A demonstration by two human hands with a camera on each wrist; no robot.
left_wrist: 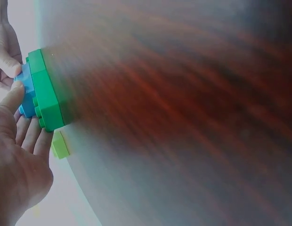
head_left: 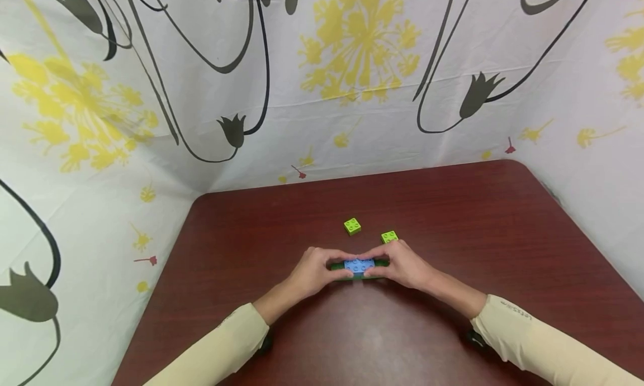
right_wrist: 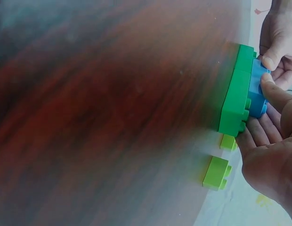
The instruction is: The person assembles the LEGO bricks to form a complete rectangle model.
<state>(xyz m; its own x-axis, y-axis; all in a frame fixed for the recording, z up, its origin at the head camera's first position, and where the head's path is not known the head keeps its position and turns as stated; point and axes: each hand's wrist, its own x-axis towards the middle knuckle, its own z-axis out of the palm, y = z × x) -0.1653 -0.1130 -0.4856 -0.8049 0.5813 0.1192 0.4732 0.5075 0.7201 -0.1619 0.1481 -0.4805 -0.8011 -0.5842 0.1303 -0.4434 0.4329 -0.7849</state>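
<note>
A blue toy brick [head_left: 359, 265] with studs on top sits across the middle of two green bricks [right_wrist: 234, 99] laid end to end on the table. My left hand [head_left: 313, 270] pinches the blue brick's left end, thumb on the near side and fingers on the far side. From the other end my right hand [head_left: 408, 267] pinches the same brick in the same way. Both thumbs [left_wrist: 13, 98] press near its middle, their tips close together. The outer ends of the green bricks stick out below the hands, their studs partly covered.
Two small lime-green bricks lie behind the hands: one square brick [head_left: 352, 226] a little farther back, and another brick [head_left: 389, 237] just beyond the right fingers, partly hidden by them. The dark red-brown table [head_left: 241, 229] meets a white patterned cloth [head_left: 302, 123] at its back and sides.
</note>
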